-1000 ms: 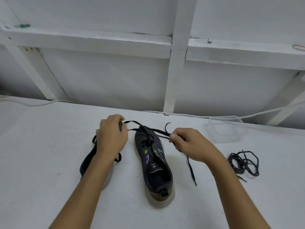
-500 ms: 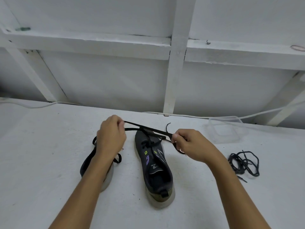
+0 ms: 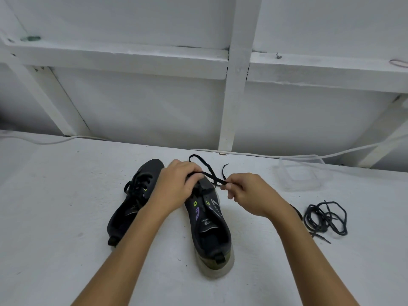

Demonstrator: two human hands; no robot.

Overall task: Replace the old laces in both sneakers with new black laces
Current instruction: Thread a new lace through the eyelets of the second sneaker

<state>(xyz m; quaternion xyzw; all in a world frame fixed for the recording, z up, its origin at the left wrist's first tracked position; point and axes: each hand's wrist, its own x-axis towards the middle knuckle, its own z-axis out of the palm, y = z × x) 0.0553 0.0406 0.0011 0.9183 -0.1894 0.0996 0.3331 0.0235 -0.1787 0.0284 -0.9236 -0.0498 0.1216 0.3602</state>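
Pinching the black lace [image 3: 210, 175] above the right sneaker [image 3: 207, 219], left hand [image 3: 176, 186] at its toe and right hand [image 3: 247, 195] just beside, both ends want even tension so the lace lies flat, untwisted.

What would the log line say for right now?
left hand: holds lace | right hand: pinches lace | right sneaker: being laced | left sneaker: laced | loose laces: on table

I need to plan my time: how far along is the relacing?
Done: the left sneaker already shows a black lace, and a loose lace pile lies on the table. In hand: left hand and right hand pinch the flat lace over the right sneaker. Left: finishing it.
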